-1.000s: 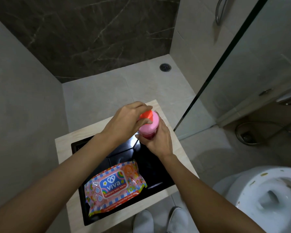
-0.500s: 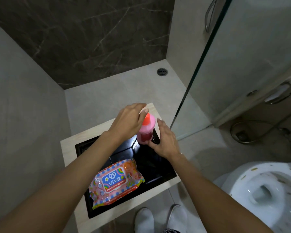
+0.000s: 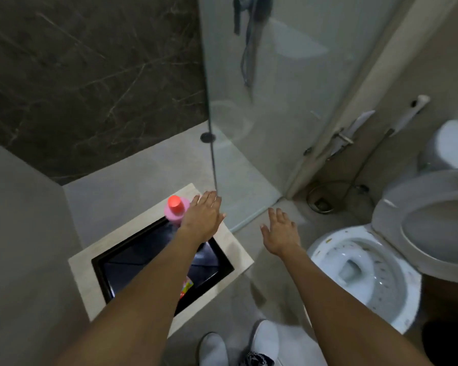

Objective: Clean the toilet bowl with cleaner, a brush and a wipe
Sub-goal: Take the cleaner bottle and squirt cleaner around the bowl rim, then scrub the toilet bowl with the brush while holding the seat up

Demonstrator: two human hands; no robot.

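A pink cleaner bottle with an orange-red cap stands upright at the far corner of the black basin. My left hand hovers open just right of the bottle, apart from it. My right hand is open over the floor, between the basin and the toilet. The white toilet bowl at right is speckled with dirt, its seat and lid raised. The wipes pack lies in the basin, mostly hidden by my left forearm. No brush is visible.
The basin sits in a beige counter. A glass shower partition rises beyond it, with a floor drain behind. A bidet sprayer and hose hang on the wall by the toilet. My white shoes are below.
Both hands have let go of the cleaner bottle, which now stands on the basin's corner. My right hand has moved right toward the toilet. The view has swung right and up.
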